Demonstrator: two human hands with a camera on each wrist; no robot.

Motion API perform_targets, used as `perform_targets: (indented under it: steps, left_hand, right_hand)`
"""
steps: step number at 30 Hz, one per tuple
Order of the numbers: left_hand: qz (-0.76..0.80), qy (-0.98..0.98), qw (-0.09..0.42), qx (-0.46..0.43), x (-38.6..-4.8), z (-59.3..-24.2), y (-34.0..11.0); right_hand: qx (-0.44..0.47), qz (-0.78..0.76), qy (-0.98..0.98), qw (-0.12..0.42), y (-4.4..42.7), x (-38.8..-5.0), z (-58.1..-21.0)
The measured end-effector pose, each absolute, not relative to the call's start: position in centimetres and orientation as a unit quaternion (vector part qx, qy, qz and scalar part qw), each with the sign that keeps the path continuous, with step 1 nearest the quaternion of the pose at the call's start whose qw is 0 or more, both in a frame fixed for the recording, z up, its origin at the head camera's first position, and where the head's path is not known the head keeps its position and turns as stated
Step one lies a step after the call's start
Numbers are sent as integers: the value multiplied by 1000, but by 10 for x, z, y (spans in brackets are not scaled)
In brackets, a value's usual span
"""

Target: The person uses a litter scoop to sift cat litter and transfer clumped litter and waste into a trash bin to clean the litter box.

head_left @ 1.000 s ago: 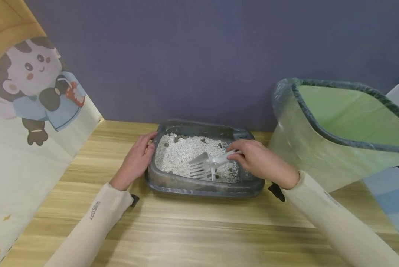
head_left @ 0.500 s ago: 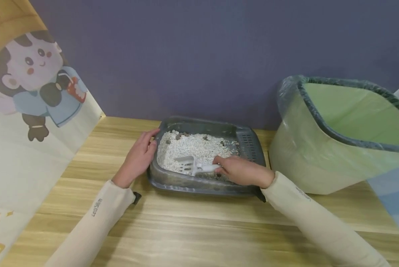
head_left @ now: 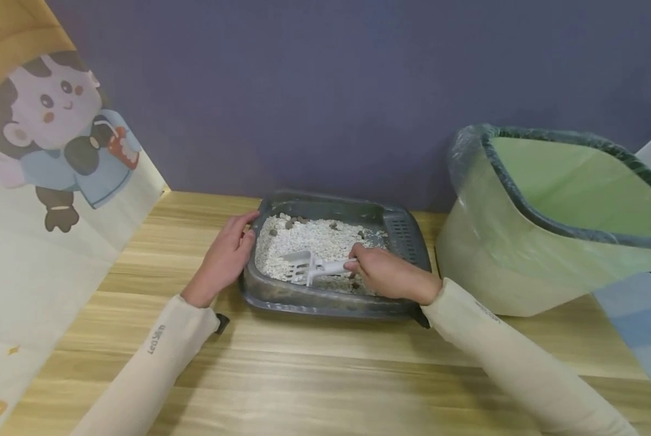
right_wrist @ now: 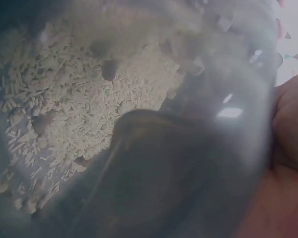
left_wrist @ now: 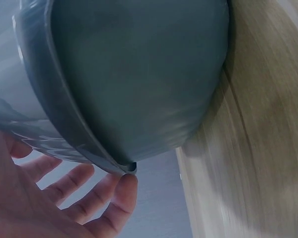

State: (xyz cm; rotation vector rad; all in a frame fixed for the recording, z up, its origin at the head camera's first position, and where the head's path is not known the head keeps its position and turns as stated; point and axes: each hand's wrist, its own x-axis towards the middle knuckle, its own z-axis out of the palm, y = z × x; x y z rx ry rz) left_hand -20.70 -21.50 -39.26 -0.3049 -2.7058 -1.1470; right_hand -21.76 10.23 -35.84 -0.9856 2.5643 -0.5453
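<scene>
A dark grey litter box (head_left: 325, 301), partly filled with pale pellet litter (head_left: 325, 236) and several dark clumps, sits on the wooden table. My right hand (head_left: 390, 272) grips the handle of a white slotted litter scoop (head_left: 300, 266), its head down in the litter toward the box's near left side. My left hand (head_left: 224, 260) rests on the box's left rim; in the left wrist view its fingers (left_wrist: 79, 181) lie fairly straight against that rim. In the right wrist view the box's blurred wall hides the scoop, while part of my right hand (right_wrist: 290, 124) shows at the edge.
A tall pale green bin (head_left: 489, 266) lined with a clear bag stands close by the box on the right. A dark blue wall (head_left: 303, 91) rises behind the table (head_left: 281, 375). On the left a panel with a cartoon figure (head_left: 74, 133) borders the table.
My right hand has moved left and nearer with the scoop, whose head shifted left through the litter and then tilted a little. The left hand has stayed on the rim.
</scene>
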Motion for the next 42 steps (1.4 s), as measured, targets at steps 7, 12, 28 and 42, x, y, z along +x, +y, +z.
perform_targets:
  steps: [7, 12, 28, 42]
  left_hand:
    - [-388, -911, 99, -103, -207, -393, -215]
    - [-392, -909, 93, -106, -208, -393, -214]
    - [-387, -911, 96, -106, -206, -392, -214]
    - [-390, -909, 99, -114, -206, -393, -214]
  right_hand:
    - [-385, -144, 885, 219, 106, -215, -358]
    - [-389, -159, 875, 241, 111, -211, -362]
    - [-305, -239, 921, 41, 143, -198, -348]
    - [-311, -270, 909, -69, 177, -189, -313]
